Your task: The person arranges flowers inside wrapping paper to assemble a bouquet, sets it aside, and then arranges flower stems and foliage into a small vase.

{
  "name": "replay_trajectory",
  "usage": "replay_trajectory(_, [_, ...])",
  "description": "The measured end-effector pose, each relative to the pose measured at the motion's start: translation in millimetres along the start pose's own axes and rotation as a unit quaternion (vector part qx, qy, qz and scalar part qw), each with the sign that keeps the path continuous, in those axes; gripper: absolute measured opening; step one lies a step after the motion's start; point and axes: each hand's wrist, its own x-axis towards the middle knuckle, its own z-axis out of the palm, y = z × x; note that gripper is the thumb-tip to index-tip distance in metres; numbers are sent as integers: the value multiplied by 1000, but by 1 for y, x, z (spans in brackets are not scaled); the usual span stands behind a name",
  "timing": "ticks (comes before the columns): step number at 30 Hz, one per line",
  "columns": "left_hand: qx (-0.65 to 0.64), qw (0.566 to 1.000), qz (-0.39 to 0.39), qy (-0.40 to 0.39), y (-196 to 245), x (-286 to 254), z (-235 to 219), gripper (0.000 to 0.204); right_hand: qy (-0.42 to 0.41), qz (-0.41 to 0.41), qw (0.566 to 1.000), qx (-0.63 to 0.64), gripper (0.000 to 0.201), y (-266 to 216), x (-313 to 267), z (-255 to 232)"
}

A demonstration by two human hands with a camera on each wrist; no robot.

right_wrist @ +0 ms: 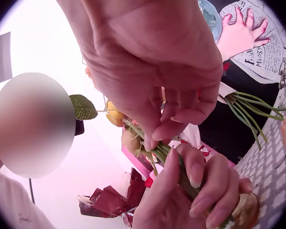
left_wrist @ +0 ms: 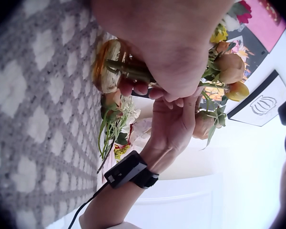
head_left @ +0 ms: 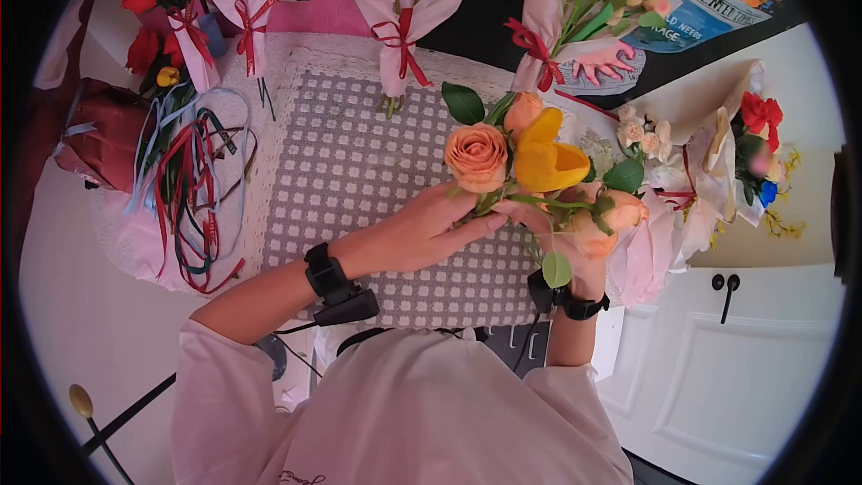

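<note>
My left hand (head_left: 426, 229) (right_wrist: 195, 191) curls its fingers round a bundle of green stems (right_wrist: 164, 151) above the checked cloth. Over its top edge show an orange rose (head_left: 476, 158) and a yellow tulip (head_left: 548, 162). The right hand (head_left: 575, 247) (left_wrist: 174, 124) meets it from the other side; in the right wrist view its thumb and fingertips pinch stems just beyond the left hand's. More orange roses (head_left: 593, 232) lie over the right palm. Below the left hand, a rounded amber thing (left_wrist: 107, 67) stands near the cloth; what it is, I cannot tell.
Wrapped bouquets with red ribbons (head_left: 395, 45) (head_left: 536, 49) line the far edge of the checked cloth (head_left: 332, 180). Loose ribbons (head_left: 202, 207) hang at the left, beside a dark red wrapped bundle (head_left: 108, 135). Pale wrapped flowers (head_left: 709, 171) stand at the right.
</note>
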Motion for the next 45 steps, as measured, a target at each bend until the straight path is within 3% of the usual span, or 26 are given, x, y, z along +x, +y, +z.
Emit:
replay_trajectory(1, [-6,999,-29,-11,3,0,-1,34,0,0,1000,0,52,5,-1,1])
replay_trajectory(4, [-7,1000,-11,-5,-10,-1,3,34,17,5,996,83,51,18,0,5])
replay_trajectory(6, [-19,999,-35,-18,7,-1,-5,33,170,-111,979,19,22,4,8,15])
replay_trajectory(7, [-33,997,-60,-32,13,-1,-8,33,168,-113,979,19,22,-1,9,15])
replay_trajectory(9, [-33,998,-46,-22,11,0,-7,33,175,-27,977,119,29,-15,6,13])
replay_trajectory(12, [-24,999,-19,-10,5,0,-4,35,196,-30,952,234,39,-50,-2,17])
replay_trajectory(16, [16,999,29,-1,-1,1,-1,37,176,-15,967,185,45,-10,-5,18])
replay_trajectory(18, [4,999,39,10,-3,2,2,37,86,-3,967,240,47,29,-15,17])
replay_trajectory(19, [-9,999,50,19,-4,3,3,38,84,-3,967,240,47,35,-15,17])
replay_trajectory(21, [-3,1000,10,1,8,2,-3,38,83,-7,960,266,39,31,-10,18])
replay_trajectory(23, [3,999,-29,-19,8,2,-3,39,67,11,976,208,36,11,-5,14])
replay_trajectory(25, [10,1000,27,-2,-1,2,1,39,49,30,987,149,34,-9,1,14])
replay_trajectory(27, [24,999,33,-1,-1,1,0,39,99,-78,992,24,32,-20,5,17])
replay_trajectory(28, [39,998,40,-1,0,1,-1,39,99,-77,992,24,32,-19,8,16])
replay_trajectory(29, [38,998,40,-1,4,0,-3,39,98,-88,990,53,31,-19,11,15])
replay_trajectory(31, [5,999,-38,-19,12,-1,-6,39,98,-98,987,82,30,-13,8,15])
replay_trajectory(32, [4,999,-38,-19,12,-1,-6,39,98,-25,950,295,29,-8,3,15])
replay_trajectory(33, [4,999,-43,-18,11,-2,-6,39,94,49,864,492,28,-5,0,15])
replay_trajectory(34, [3,999,-47,-17,10,-2,-6,39,93,49,865,491,28,-4,-2,14])
replay_trajectory(35, [3,999,-47,-17,10,-2,-6,39,96,58,940,321,32,-21,0,14])
replay_trajectory(36, [-1,999,-40,-16,11,-2,-6,39,95,64,984,140,36,-37,2,13])
replay_trajectory(39, [-7,999,-29,-13,8,-2,-6,38,121,88,986,68,42,-74,5,13])
replay_trajectory(40, [-8,1000,-26,-13,6,-2,-5,37,120,88,987,67,42,-62,5,14])
replay_trajectory(42, [-9,999,24,21,0,-1,1,35,179,-86,979,47,33,-30,7,17])
replay_trajectory(43, [-10,996,75,53,-1,0,3,34,179,-85,979,47,33,-28,5,17])
replay_trajectory(45, [-17,998,53,30,9,0,-3,31,188,-99,975,66,37,-29,2,17])
